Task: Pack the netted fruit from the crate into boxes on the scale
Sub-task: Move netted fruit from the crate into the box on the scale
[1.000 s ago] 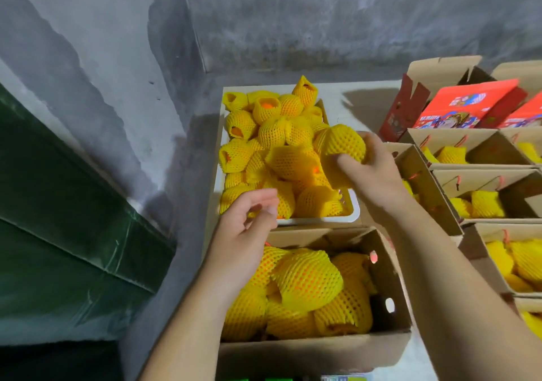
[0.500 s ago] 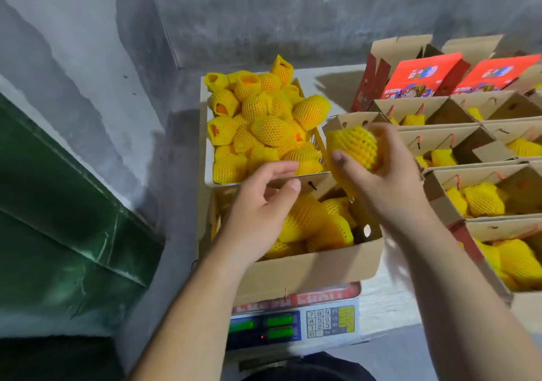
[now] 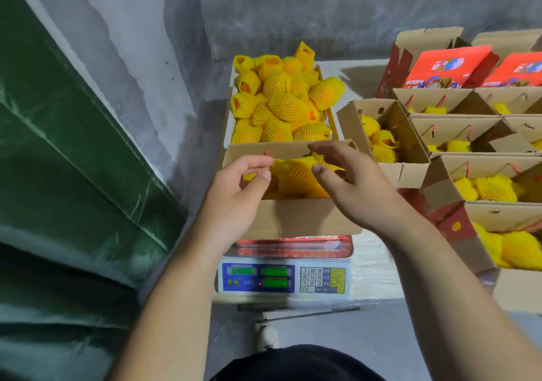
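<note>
Head view: both hands loosely spread over box; scale digits seemingly blurred.

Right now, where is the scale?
Head view, bottom centre: the scale sits under the box, its keypad facing the person, crate behind.

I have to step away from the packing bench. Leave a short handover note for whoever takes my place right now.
Left hand: over the box's near-left corner, fingers loosely curled, no grip on anything.
Right hand: open over the box, empty.
Box on the scale: holds netted fruit, flaps up.
Crate behind it: piled with fruit.
Scale: display lit, figures unreadable.
Left: check weight, top up or close, start the next box.
</note>
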`<state>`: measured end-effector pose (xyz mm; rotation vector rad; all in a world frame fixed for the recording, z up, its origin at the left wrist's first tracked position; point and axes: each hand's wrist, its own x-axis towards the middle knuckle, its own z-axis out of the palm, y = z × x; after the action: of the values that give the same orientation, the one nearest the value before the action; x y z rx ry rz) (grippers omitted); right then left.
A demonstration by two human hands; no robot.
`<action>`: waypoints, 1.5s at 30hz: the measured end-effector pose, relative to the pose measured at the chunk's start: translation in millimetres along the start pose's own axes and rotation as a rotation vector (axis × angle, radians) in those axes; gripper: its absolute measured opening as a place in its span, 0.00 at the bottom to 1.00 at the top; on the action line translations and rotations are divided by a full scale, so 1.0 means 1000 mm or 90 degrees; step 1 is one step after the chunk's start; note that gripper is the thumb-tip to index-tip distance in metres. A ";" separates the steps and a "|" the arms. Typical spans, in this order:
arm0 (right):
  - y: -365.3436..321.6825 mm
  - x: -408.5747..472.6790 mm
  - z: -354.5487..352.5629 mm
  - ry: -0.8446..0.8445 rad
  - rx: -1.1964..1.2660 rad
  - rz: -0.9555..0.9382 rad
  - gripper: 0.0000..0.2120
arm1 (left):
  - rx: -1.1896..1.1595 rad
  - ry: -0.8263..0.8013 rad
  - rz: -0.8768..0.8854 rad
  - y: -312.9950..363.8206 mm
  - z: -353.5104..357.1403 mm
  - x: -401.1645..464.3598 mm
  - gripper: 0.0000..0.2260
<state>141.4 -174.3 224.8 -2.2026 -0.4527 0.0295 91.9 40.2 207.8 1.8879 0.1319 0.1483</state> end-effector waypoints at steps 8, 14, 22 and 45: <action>-0.003 -0.042 0.006 -0.073 0.060 -0.033 0.16 | 0.008 0.104 -0.010 -0.012 -0.018 -0.059 0.11; -0.003 -0.054 0.008 -0.080 0.108 -0.043 0.15 | 0.001 0.129 -0.019 -0.015 -0.015 -0.087 0.11; -0.002 -0.060 0.006 -0.085 0.116 -0.035 0.15 | -0.007 0.123 -0.025 -0.011 -0.010 -0.096 0.11; 0.077 0.027 -0.002 0.040 -0.028 0.384 0.06 | 0.083 -0.029 -0.223 -0.094 -0.026 0.071 0.17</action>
<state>191.1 -210.0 171.0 -2.2985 0.2591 0.2750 155.6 106.0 129.8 1.9643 0.4469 -0.1464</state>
